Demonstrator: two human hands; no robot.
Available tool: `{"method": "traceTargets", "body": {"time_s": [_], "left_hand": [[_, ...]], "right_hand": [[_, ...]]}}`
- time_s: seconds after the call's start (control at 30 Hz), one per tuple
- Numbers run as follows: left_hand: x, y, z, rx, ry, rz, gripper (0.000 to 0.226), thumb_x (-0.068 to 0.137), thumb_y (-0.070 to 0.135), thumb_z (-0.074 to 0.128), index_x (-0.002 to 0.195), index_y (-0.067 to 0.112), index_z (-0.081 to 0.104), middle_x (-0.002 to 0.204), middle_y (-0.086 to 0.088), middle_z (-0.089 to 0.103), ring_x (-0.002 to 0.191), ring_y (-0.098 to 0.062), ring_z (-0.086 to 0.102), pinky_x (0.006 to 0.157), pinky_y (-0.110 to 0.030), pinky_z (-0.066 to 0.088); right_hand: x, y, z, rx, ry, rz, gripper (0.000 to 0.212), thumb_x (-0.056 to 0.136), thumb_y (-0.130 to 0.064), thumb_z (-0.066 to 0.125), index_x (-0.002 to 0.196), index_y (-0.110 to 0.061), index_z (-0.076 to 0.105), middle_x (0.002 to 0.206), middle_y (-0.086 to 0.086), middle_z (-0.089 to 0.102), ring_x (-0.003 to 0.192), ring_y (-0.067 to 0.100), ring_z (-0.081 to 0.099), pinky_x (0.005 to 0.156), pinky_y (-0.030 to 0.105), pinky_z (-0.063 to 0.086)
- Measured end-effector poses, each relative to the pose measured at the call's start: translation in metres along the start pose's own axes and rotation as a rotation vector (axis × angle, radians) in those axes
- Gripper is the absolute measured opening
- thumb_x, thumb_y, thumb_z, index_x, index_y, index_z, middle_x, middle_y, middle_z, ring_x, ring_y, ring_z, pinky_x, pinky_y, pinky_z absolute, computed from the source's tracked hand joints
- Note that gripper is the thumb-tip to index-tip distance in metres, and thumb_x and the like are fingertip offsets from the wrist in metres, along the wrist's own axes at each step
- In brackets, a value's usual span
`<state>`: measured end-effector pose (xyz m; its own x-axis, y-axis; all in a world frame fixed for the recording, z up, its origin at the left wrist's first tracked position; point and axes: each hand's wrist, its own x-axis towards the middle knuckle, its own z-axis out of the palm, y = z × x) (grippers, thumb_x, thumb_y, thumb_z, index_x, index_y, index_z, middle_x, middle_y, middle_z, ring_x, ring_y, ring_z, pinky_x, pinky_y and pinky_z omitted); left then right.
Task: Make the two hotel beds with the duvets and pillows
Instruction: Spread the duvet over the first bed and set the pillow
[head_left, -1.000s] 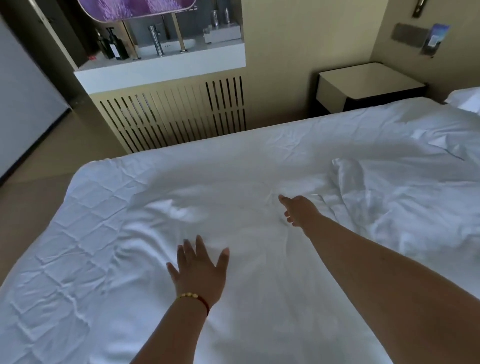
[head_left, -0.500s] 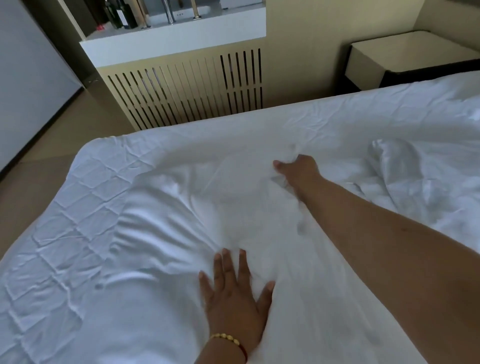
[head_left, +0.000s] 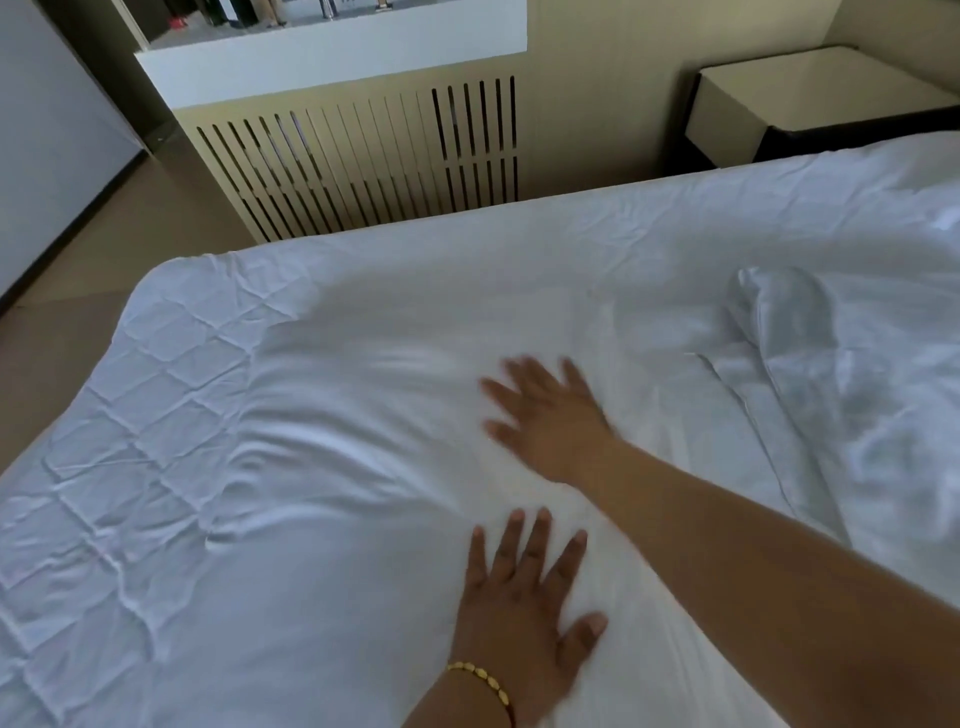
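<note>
While the white duvet (head_left: 363, 467) lies spread and rumpled over the bed (head_left: 130, 405), I press my left hand (head_left: 524, 618) flat on it, fingers straight and splayed wide. Just beyond it, my right hand (head_left: 545, 415) is blurred, fingers also spread open against the duvet, holding nothing. Beyond the duvet's far edge stands a slatted cabinet (head_left: 363, 156); further right, a nightstand (head_left: 810, 98).
</note>
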<state>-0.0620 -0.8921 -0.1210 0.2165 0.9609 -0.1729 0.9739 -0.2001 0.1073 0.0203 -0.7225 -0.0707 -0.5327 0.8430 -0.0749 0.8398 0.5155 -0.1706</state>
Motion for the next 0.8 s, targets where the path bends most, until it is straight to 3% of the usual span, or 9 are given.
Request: {"method": "traceTargets", "body": {"time_s": [0.07, 0.13, 0.2, 0.3, 0.4, 0.53, 0.63, 0.73, 0.8], "left_hand": [[-0.007, -0.008, 0.006, -0.001, -0.012, 0.058, 0.064, 0.094, 0.064, 0.013, 0.15, 0.032, 0.022, 0.141, 0.001, 0.054, 0.13, -0.019, 0.052, 0.104, -0.046, 0.024], [-0.008, -0.012, 0.0, -0.054, 0.025, 0.093, 0.063, 0.098, 0.057, 0.008, 0.144, 0.031, 0.043, 0.135, 0.004, 0.059, 0.124, -0.015, 0.057, 0.105, -0.038, 0.025], [0.0, -0.015, -0.013, -0.109, 0.234, 0.073, 0.065, 0.102, 0.05, 0.008, 0.132, 0.023, 0.059, 0.133, 0.001, 0.061, 0.123, -0.016, 0.058, 0.107, -0.038, 0.025], [0.022, -0.027, -0.042, -0.166, 0.423, -0.224, 0.065, 0.1, 0.049, 0.009, 0.142, 0.016, 0.047, 0.147, -0.008, 0.045, 0.139, -0.023, 0.04, 0.114, -0.044, 0.013], [0.035, -0.04, -0.044, -0.074, 0.146, -0.38, 0.081, 0.084, 0.06, -0.012, 0.155, 0.023, 0.003, 0.163, -0.007, -0.001, 0.15, -0.02, -0.006, 0.118, -0.044, -0.012], [0.039, -0.038, -0.03, -0.033, -0.128, -0.353, 0.068, 0.093, 0.061, -0.001, 0.152, 0.029, -0.014, 0.161, 0.0, -0.02, 0.146, -0.02, -0.024, 0.117, -0.05, -0.015], [0.044, -0.037, -0.042, -0.104, -0.16, -0.38, 0.064, 0.097, 0.058, 0.006, 0.153, 0.03, -0.009, 0.162, 0.003, -0.015, 0.147, -0.018, -0.019, 0.119, -0.049, -0.012], [0.044, -0.022, -0.058, -0.223, -0.162, -0.35, 0.063, 0.1, 0.054, 0.01, 0.155, 0.026, -0.002, 0.163, 0.004, -0.006, 0.149, -0.015, -0.01, 0.12, -0.046, -0.009], [0.045, -0.001, -0.066, -0.306, -0.121, -0.299, 0.063, 0.101, 0.052, 0.013, 0.155, 0.022, 0.002, 0.163, 0.003, 0.001, 0.15, -0.013, -0.004, 0.121, -0.043, -0.007]], "right_hand": [[-0.013, 0.054, 0.029, 0.035, -0.331, 0.3, 0.067, 0.096, -0.061, 0.014, 0.153, -0.028, -0.003, 0.161, 0.0, -0.006, 0.148, 0.016, -0.007, 0.117, 0.042, -0.007], [-0.019, 0.079, 0.025, -0.006, -0.377, 0.465, 0.069, 0.095, -0.061, 0.01, 0.153, -0.026, -0.004, 0.161, 0.0, -0.005, 0.148, 0.018, -0.005, 0.119, 0.046, -0.005], [-0.015, 0.064, 0.009, -0.003, -0.197, 0.449, 0.069, 0.096, -0.059, 0.011, 0.153, -0.022, 0.0, 0.161, 0.004, 0.002, 0.148, 0.02, -0.001, 0.119, 0.047, -0.003], [-0.02, 0.014, 0.0, 0.059, 0.159, 0.143, 0.074, 0.092, -0.064, 0.004, 0.153, -0.023, 0.011, 0.16, 0.004, 0.014, 0.148, 0.021, 0.01, 0.119, 0.046, 0.002], [-0.051, 0.026, 0.037, 0.036, -0.103, 0.126, 0.086, 0.079, -0.073, -0.015, 0.152, -0.03, -0.003, 0.161, -0.002, -0.005, 0.148, 0.014, -0.006, 0.118, 0.042, -0.006], [-0.069, 0.05, 0.043, 0.073, -0.323, 0.407, 0.069, 0.095, -0.06, 0.011, 0.153, -0.026, -0.005, 0.161, 0.001, -0.006, 0.148, 0.018, -0.006, 0.119, 0.042, -0.007], [-0.087, 0.037, 0.023, 0.137, -0.131, 0.496, 0.067, 0.098, -0.054, 0.02, 0.153, -0.017, 0.009, 0.16, 0.006, 0.013, 0.148, 0.021, 0.006, 0.12, 0.041, -0.001], [-0.125, 0.044, 0.007, -0.02, 0.204, 0.627, 0.075, 0.091, -0.049, 0.048, 0.148, -0.004, 0.026, 0.151, 0.018, 0.033, 0.143, 0.031, 0.024, 0.119, 0.049, 0.011], [-0.153, 0.067, -0.005, -0.147, 0.171, 0.801, 0.092, 0.086, -0.053, 0.053, 0.15, 0.0, 0.012, 0.154, 0.024, 0.02, 0.144, 0.037, 0.015, 0.116, 0.054, 0.009]]}}
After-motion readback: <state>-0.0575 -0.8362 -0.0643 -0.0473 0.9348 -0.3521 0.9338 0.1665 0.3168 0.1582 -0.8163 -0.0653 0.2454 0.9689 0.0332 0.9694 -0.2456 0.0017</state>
